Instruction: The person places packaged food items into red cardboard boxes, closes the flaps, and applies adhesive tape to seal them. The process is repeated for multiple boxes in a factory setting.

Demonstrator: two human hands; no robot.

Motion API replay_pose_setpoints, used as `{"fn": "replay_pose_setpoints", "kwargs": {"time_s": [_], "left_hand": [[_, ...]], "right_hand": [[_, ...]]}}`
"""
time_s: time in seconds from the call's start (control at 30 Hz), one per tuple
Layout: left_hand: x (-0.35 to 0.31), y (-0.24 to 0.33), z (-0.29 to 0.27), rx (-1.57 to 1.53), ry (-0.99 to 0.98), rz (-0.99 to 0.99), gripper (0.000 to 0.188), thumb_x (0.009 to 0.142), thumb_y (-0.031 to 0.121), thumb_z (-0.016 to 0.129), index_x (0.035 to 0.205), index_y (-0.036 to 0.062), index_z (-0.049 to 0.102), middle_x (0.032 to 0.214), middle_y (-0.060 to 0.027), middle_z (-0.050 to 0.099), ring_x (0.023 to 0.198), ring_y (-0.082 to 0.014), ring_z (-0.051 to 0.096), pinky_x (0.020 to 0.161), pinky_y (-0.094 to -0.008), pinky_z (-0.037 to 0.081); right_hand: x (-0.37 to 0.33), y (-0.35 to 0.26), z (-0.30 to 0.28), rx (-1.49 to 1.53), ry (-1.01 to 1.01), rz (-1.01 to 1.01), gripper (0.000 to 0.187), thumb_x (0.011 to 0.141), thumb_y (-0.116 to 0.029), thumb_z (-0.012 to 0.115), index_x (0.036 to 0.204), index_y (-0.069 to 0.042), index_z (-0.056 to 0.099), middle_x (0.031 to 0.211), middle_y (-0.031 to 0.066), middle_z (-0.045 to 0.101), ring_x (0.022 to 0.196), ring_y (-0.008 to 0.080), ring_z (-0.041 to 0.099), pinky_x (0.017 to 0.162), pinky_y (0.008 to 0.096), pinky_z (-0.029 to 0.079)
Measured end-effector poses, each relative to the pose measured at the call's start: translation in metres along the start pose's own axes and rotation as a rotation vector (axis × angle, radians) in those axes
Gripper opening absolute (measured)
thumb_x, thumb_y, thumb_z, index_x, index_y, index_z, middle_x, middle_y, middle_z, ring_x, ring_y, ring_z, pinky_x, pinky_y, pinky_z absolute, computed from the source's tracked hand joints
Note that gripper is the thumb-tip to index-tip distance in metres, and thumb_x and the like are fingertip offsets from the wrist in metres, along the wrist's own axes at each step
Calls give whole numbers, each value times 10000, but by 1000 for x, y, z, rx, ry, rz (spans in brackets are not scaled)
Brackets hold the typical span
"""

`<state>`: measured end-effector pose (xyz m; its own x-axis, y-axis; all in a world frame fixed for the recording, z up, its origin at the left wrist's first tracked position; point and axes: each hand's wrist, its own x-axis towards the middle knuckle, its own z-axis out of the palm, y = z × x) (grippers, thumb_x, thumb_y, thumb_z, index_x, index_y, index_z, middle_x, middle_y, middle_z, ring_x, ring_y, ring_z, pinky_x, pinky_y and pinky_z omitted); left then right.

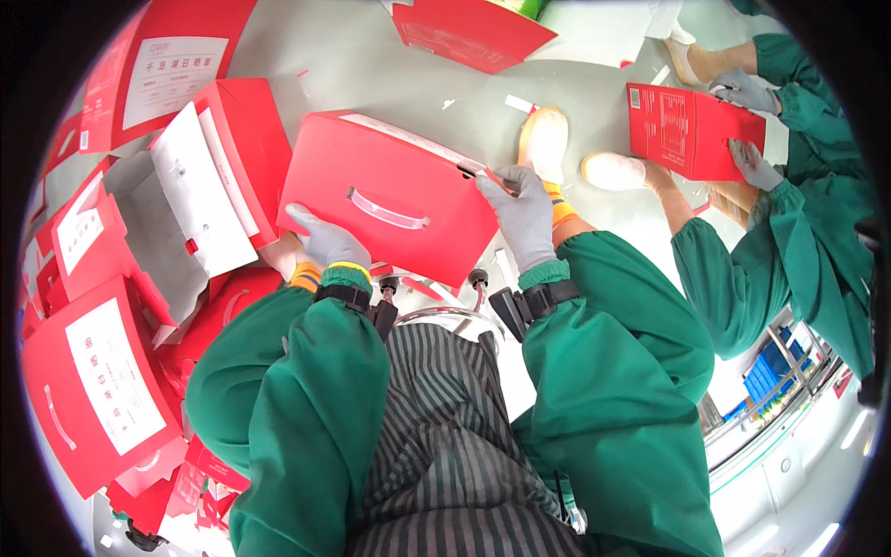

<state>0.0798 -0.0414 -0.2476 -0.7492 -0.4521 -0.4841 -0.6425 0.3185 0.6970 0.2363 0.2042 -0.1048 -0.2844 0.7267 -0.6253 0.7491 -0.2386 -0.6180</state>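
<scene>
A red cardboard gift box point(320, 172) with a pale carrying strap point(385, 210) on its facing panel is held between my gloved hands, above my knees. My left hand point(330, 241) presses on its near left corner, with the thumb over the red face. At the right end my right hand point(522, 209) pinches the far edge, where a small dark slot and a bit of white board show. The undersides of both hands' grips are hidden by the box.
To my left lie several red boxes point(79, 399), one open with a white inside point(153, 218). Ahead stands another open red box point(473, 35). On the right a co-worker's gloved hands point(742, 93) hold a red box point(682, 135). White scraps point(520, 103) lie on the floor.
</scene>
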Motion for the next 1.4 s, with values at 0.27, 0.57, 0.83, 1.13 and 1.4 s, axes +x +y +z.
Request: {"fn": "replay_pose_setpoints", "kwargs": {"time_s": [0.27, 0.57, 0.83, 1.13, 1.4], "left_hand": [[-56, 86, 1, 80, 57, -36, 681, 1063, 531, 501, 1491, 1, 474, 1494, -196, 552, 1303, -339, 570, 1120, -364, 415], [-61, 83, 3, -84, 31, 18, 642, 1068, 434, 550, 1506, -18, 424, 1493, -226, 525, 1297, -314, 572, 1091, -367, 455], [-66, 90, 5, -198, 20, -8, 638, 1063, 400, 571, 1521, -8, 396, 1500, -216, 515, 1289, -312, 580, 1082, -372, 472], [-69, 95, 4, -138, 37, -7, 586, 1059, 439, 566, 1442, 4, 480, 1415, -203, 593, 1224, -319, 619, 1022, -360, 502], [-75, 98, 5, -183, 25, -45, 580, 1060, 445, 564, 1434, 9, 485, 1393, -196, 609, 1197, -314, 632, 1001, -358, 514]], "right_hand": [[3, -20, 5, 185, -206, -154, 357, 1028, -330, 639, 1152, -16, 756, 1149, 105, 745, 1040, 166, 696, 929, 297, 527], [4, -5, 12, -359, -22, -544, 441, 973, -453, 678, 1224, -92, 709, 1086, 140, 724, 976, 326, 694, 858, 376, 555], [27, -9, 14, 3, -159, -236, 332, 974, -341, 722, 1067, -24, 752, 945, 79, 745, 865, 165, 683, 796, 304, 536], [49, -23, -12, 198, -464, 130, 272, 967, -221, 743, 1118, 5, 770, 966, 24, 729, 897, 82, 640, 853, 235, 510], [49, -42, -19, 91, -515, 69, 290, 952, -183, 759, 1154, 25, 753, 1004, 56, 754, 913, 110, 690, 839, 242, 545]]}}
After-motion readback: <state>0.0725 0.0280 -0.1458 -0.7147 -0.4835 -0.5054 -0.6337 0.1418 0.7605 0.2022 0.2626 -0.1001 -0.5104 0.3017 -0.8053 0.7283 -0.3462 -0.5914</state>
